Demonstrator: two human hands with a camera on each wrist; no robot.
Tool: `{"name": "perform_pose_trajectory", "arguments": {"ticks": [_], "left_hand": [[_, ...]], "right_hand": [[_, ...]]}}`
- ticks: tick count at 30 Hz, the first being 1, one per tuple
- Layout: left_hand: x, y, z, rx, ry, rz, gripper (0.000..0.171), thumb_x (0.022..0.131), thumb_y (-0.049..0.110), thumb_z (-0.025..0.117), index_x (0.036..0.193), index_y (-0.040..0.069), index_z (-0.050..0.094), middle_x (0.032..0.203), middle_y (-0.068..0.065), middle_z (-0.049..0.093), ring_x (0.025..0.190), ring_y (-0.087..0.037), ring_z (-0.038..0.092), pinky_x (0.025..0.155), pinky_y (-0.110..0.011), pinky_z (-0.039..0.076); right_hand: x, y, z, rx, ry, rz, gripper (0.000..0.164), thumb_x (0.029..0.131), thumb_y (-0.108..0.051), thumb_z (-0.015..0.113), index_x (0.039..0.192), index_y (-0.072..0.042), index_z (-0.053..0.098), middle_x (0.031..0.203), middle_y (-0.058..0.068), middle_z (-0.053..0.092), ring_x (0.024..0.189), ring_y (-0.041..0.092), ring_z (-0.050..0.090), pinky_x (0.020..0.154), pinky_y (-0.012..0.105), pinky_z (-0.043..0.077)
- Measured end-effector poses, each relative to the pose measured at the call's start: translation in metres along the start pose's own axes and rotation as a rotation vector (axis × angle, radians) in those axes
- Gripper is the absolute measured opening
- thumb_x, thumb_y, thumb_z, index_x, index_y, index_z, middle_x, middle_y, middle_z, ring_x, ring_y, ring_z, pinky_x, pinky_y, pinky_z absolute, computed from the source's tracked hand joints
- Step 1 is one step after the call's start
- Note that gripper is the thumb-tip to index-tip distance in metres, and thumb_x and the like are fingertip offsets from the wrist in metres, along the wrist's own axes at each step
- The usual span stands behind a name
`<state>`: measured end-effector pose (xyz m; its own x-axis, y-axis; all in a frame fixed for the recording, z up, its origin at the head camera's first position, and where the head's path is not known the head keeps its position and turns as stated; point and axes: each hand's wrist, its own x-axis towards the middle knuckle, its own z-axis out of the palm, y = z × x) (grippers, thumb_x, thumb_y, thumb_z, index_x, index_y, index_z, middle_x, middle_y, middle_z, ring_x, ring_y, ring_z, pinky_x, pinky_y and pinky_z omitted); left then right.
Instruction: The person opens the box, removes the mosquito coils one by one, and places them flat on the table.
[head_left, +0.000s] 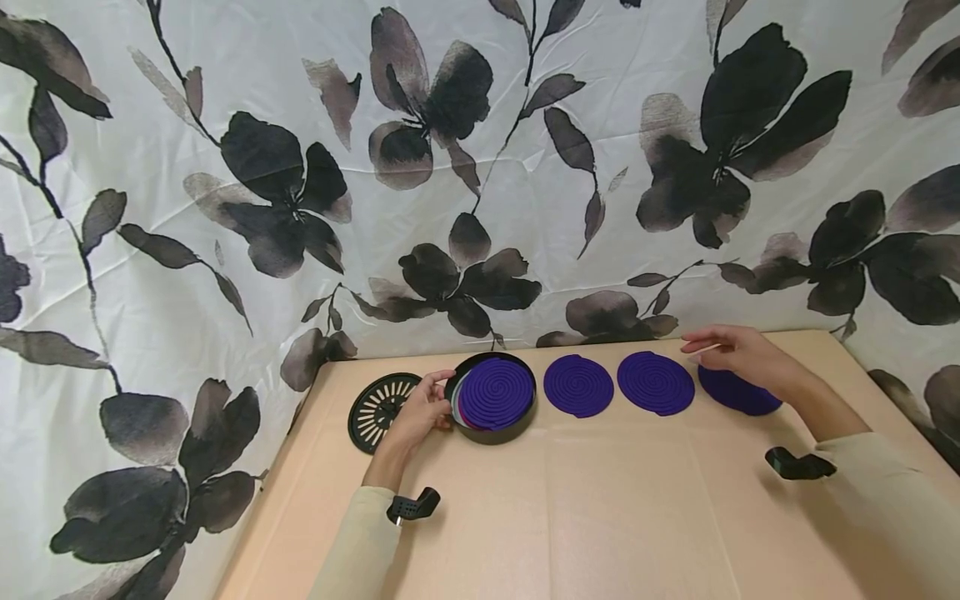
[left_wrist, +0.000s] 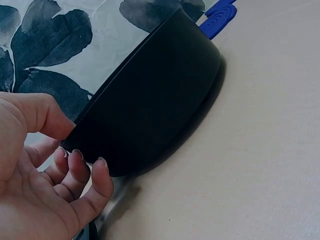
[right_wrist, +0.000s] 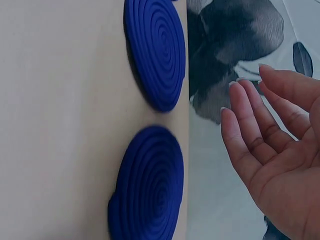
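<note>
My left hand (head_left: 422, 410) grips the rim of a round black container (head_left: 491, 435) at its left side, thumb at the edge and fingers curled by the wall. In the left wrist view the container (left_wrist: 150, 95) shows its dark outer wall. Inside it lies a purple spiral coaster (head_left: 496, 392), with pink and pale edges peeking out beneath. My right hand (head_left: 738, 354) hovers above the rightmost purple coaster (head_left: 738, 393), covering part of it. In the right wrist view that hand (right_wrist: 280, 145) holds nothing, its fingers loosely extended beside two spiral coasters.
Two more purple spiral coasters lie in a row, one nearer the container (head_left: 578, 387) and one farther right (head_left: 656, 383). A black slotted disc (head_left: 371, 417) lies left of the container, partly behind my left hand. A floral cloth (head_left: 525, 167) hangs behind the table (head_left: 585, 517).
</note>
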<state>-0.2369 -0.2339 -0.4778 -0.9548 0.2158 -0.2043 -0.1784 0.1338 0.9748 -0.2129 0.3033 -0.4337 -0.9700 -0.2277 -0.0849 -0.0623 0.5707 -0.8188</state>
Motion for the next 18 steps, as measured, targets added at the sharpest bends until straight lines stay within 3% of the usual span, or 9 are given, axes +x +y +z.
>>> {"name": "perform_pose_trajectory", "arguments": {"ticks": [5,11,18], "left_hand": [[0.000,-0.001,0.001,0.003,0.002,-0.003,0.066,0.084,-0.016,0.053,0.146,0.004,0.046,0.094,-0.002,0.034,0.066,-0.015,0.045,0.056,-0.029,0.050],[0.000,-0.002,0.001,0.012,0.008,0.007,0.066,0.084,-0.016,0.053,0.147,0.003,0.045,0.094,-0.003,0.034,0.067,-0.016,0.044,0.056,-0.030,0.050],[0.001,0.000,0.001,0.019,0.014,0.001,0.067,0.084,-0.017,0.053,0.148,0.003,0.045,0.096,-0.003,0.034,0.068,-0.016,0.044,0.058,-0.030,0.051]], "right_hand": [[0.007,-0.011,0.009,0.029,-0.020,-0.038,0.044,0.101,-0.014,0.061,0.139,0.006,0.053,0.129,0.028,0.062,0.106,0.017,0.066,0.083,0.018,0.054],[0.015,-0.022,0.018,0.079,-0.045,-0.078,0.045,0.099,-0.015,0.064,0.138,0.005,0.054,0.127,0.024,0.064,0.105,0.008,0.064,0.084,0.019,0.054],[0.025,-0.034,0.028,0.146,-0.086,-0.136,0.043,0.099,-0.007,0.061,0.138,0.010,0.052,0.128,0.031,0.061,0.104,0.006,0.067,0.086,0.019,0.054]]}}
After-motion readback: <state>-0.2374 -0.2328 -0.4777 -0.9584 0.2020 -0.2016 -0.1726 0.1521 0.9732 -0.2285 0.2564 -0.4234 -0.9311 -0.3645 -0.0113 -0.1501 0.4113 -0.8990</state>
